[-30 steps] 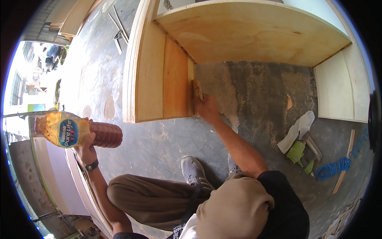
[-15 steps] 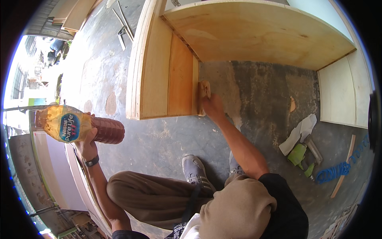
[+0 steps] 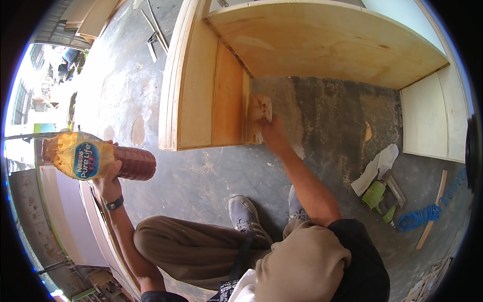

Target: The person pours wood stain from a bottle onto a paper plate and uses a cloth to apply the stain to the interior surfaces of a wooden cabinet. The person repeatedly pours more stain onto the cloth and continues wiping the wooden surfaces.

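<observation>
Roughly midway up the view at nine o'clock, a ribbed, see-through plastic bottle (image 3: 104,151) is held sideways, dark red-brown liquid (image 3: 135,164) in its base half, amber stains clouding the shoulder around a rounded blue label (image 3: 86,160); the wooden frame (image 3: 193,95) at twelve o'clock is of flat, pale, finely grained boards, one inner panel (image 3: 229,98) tinted orange, standing on scuffed, patchy grey floor (image 3: 201,181), while toward four o'clock a coiled blue hose (image 3: 417,218) crosses a thin wood strip (image 3: 425,233). Most fingers of the left hand (image 3: 108,183) are hidden behind the bottle, whose mouth is hard to make out, the frame is cut off at the top, and the fingertips of the right hand (image 3: 274,133) blur into a pale, brown-smeared wad (image 3: 261,104) of unclear material. The left hand is wrapped round the bottle's middle from below; the right, toward one o'clock from centre, grips the wad against the orange panel's edge, with the bottle well apart at its nine o'clock
</observation>
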A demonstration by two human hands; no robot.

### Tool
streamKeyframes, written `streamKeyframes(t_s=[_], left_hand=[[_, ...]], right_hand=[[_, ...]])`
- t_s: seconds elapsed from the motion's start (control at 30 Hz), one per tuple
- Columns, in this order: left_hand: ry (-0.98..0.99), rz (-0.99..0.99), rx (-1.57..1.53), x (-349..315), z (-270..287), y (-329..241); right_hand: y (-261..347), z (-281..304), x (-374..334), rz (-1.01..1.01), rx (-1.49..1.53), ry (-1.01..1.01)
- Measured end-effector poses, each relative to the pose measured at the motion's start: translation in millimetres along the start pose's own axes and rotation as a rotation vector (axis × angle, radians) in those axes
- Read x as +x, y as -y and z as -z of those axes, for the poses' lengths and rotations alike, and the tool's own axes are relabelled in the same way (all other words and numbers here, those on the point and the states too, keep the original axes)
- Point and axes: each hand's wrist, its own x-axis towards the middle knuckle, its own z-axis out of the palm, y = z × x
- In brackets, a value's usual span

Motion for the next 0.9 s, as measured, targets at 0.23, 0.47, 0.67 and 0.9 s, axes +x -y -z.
streamKeyframes(t_s=[0.23,0.47,0.67,0.9], left_hand=[[0.033,-0.017,-0.008,2,2,-4],[0.010,0.021,0.020,-1,4,-4],[0.008,0.013,0.022,1,6,-1],[0.021,-0.015,0.003,5,1,-5]], right_hand=[[-38,-6,-20,0.097,-0.049,0.071],[-39,-10,-26,-0.037,-0.214,0.090],[-45,-20,-20,0.123,-0.301,0.036],[-56,-25,-24,0.175,-0.122,-0.063]])
